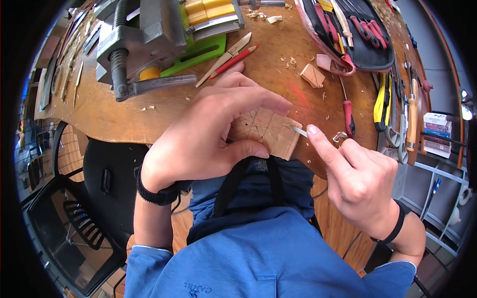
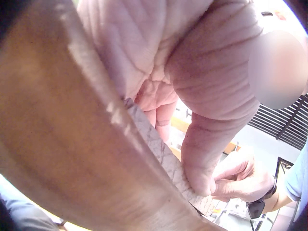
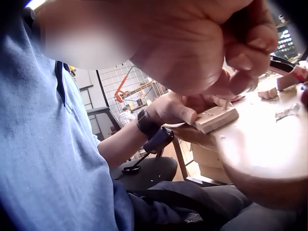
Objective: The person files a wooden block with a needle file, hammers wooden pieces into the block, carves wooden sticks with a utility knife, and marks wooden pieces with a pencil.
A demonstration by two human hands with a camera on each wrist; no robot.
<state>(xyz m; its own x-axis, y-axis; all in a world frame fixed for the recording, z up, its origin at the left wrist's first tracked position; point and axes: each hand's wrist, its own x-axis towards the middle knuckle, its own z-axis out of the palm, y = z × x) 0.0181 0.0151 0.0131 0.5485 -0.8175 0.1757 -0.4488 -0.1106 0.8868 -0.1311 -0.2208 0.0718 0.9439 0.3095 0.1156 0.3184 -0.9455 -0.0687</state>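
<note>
A small flat wooden block (image 1: pixel 282 143), its top marked with pencil lines, lies at the near edge of the workbench. My left hand (image 1: pixel 206 126) grips it, thumb along the near side and fingers arched over toward the far side. In the left wrist view the thumb presses on the block (image 2: pixel 161 151). My right hand (image 1: pixel 357 181) holds a slim, pale carving tool (image 1: pixel 300 131), index finger stretched along it and the others curled. The tool's tip meets the block's top near its right end. Most of its handle is hidden inside the hand.
A metal vise (image 1: pixel 144 44) stands at the back left. A red pencil (image 1: pixel 233 61) and a pale wooden stick (image 1: pixel 223 59) lie beyond the left hand. Farther right are a wood offcut (image 1: pixel 312 76), a red-handled screwdriver (image 1: pixel 349 116), a tool pouch (image 1: pixel 370 37) and scattered shavings.
</note>
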